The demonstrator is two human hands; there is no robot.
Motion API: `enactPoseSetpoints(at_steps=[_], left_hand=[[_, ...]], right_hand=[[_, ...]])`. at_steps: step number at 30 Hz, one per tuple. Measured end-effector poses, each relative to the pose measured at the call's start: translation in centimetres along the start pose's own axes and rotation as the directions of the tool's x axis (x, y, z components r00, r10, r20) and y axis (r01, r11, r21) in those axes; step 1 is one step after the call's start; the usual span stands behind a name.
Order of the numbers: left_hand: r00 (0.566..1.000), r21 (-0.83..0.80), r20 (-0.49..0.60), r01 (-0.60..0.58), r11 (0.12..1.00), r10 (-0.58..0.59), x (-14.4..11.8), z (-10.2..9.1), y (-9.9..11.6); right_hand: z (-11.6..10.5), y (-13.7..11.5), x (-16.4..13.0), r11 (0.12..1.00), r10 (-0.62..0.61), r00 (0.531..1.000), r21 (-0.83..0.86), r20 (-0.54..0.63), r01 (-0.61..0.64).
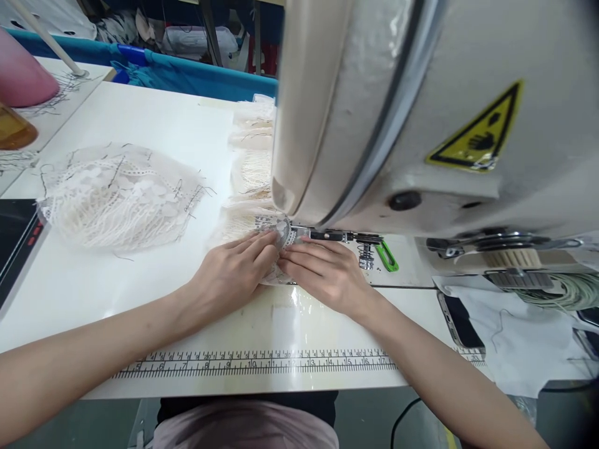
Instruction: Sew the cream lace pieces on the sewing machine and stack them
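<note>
White lace fabric (253, 171) runs along the left side of the sewing machine (355, 93) and under its needle area. My left hand (234, 265) presses on the near end of the lace, fingers together and bent down onto it. From the right, my right hand (327, 271) grips the lace edge just in front of the metal sewing parts, its fingertips almost meeting the left ones. Both thumbs are largely hidden. The machine head covers the needle from sight. A separate bundle of white lace (121, 196) with loose dark threads lies to the left.
A printed ruler (281, 363) runs along the table's front edge. Right of my hands are a green thread clipper (387, 255), a phone (461, 321) and white cloth (510, 349). A black panel (17, 243) sits at left; a pink thread cone (25, 72) stands behind.
</note>
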State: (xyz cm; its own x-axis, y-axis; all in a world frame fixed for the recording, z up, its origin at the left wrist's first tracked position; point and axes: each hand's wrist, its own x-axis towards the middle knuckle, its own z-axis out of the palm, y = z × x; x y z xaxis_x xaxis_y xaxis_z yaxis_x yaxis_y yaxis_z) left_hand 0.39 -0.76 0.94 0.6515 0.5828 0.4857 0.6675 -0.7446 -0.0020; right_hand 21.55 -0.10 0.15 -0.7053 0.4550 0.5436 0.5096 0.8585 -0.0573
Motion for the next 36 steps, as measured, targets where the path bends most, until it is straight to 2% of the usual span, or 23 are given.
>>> enactPoseSetpoints(at_steps=[8,19,29,36], left_hand=[[0.999,0.007,0.05,0.004,1.0,-0.005,0.0,0.2,-0.2],[0.994,0.007,0.092,-0.064,0.998,0.063,-0.5,0.4,-0.3],[0.992,-0.011,0.095,-0.083,0.996,0.084,-0.4,0.6,-0.3],[0.992,-0.011,0.106,-0.069,0.998,0.069,-0.3,0.9,-0.3]], right_hand=[[0.0,0.3,-0.2,0.999,0.036,0.999,0.001,-0.001,-0.036],[-0.1,1.0,-1.1,0.995,0.095,0.994,0.002,0.052,-0.095],[0.2,2.0,-1.3,0.987,0.149,0.988,0.064,-0.027,-0.148],[0.1,2.0,-0.9,0.986,0.165,0.986,-0.005,-0.02,-0.165]])
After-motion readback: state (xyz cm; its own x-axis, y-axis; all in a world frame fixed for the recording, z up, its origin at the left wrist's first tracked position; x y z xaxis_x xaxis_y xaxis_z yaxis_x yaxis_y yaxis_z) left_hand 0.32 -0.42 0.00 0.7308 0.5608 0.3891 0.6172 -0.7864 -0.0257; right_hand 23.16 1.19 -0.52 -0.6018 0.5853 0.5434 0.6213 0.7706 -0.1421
